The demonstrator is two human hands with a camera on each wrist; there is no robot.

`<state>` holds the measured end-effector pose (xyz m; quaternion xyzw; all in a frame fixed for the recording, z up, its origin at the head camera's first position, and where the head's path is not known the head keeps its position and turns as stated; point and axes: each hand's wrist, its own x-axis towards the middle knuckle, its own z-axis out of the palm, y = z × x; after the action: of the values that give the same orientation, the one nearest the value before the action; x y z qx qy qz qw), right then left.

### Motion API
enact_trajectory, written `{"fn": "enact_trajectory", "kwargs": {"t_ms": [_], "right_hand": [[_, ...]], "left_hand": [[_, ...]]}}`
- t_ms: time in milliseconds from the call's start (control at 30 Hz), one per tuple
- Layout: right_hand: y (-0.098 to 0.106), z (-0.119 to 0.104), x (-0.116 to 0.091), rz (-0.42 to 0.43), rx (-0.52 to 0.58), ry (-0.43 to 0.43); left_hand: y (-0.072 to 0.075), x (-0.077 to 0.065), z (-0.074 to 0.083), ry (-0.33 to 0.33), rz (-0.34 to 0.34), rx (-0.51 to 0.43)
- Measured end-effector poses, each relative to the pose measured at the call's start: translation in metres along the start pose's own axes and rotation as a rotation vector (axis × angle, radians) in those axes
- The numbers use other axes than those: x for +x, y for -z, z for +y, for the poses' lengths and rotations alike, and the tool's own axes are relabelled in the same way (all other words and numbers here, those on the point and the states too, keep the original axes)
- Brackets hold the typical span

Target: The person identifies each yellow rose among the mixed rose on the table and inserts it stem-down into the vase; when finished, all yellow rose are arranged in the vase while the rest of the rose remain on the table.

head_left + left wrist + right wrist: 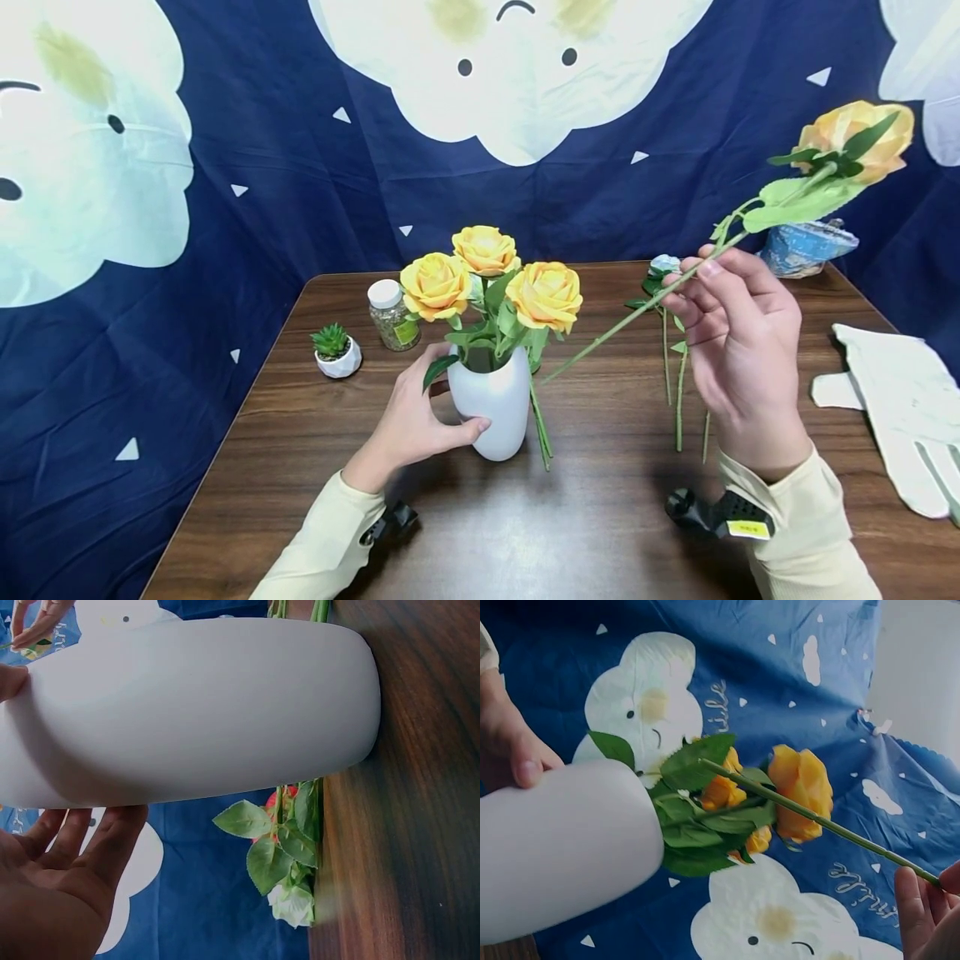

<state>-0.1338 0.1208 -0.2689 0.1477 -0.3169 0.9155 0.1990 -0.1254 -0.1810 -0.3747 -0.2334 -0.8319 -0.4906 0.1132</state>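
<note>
My left hand point(416, 417) grips a white vase point(498, 412), its thumb across the front and its fingers round the left side. Three yellow roses point(551, 296) with green leaves stand in the vase. Up on the right, my right hand point(750, 342) pinches the stem of another yellow rose point(888, 146) between thumb and fingers. That rose leans with its bloom up to the right, and its bare stem end points down toward the vase. In the right wrist view the stem point(817, 820) crosses in front of the vase's roses; whether it touches them I cannot tell.
Left of the vase are a potted succulent point(339, 358) and a white-capped jar point(390, 317). Loose flower stems point(679, 408) lie on the table at right, by a pale blue flower point(663, 265). Farther right are a white glove point(896, 392) and a blue crumpled bag point(806, 248).
</note>
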Motion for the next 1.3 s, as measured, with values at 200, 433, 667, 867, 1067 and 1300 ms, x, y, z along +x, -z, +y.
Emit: {"fn": "enact_trajectory", "kwargs": {"t_ms": [200,433,667,867,1067,1300], "right_hand": [[-0.004,0.004,-0.010,-0.047,0.020,0.006],[-0.003,0.006,-0.020,-0.107,0.150,-0.005],[-0.008,0.007,-0.030,-0.175,0.075,0.064],[-0.012,0.007,-0.035,-0.211,0.055,0.123],[-0.020,0.009,-0.037,-0.268,0.047,0.217],[-0.028,0.016,-0.040,-0.252,-0.192,0.401]], "left_hand": [[0.000,-0.001,0.002,0.007,0.002,-0.002],[0.001,-0.001,0.002,0.001,-0.001,-0.010],[0.001,-0.001,0.004,0.013,0.000,-0.016],[0.000,0.000,0.004,0.001,0.009,-0.025],[-0.001,0.000,0.004,0.001,0.009,-0.037],[0.000,0.000,0.003,0.008,-0.001,-0.046]]}}
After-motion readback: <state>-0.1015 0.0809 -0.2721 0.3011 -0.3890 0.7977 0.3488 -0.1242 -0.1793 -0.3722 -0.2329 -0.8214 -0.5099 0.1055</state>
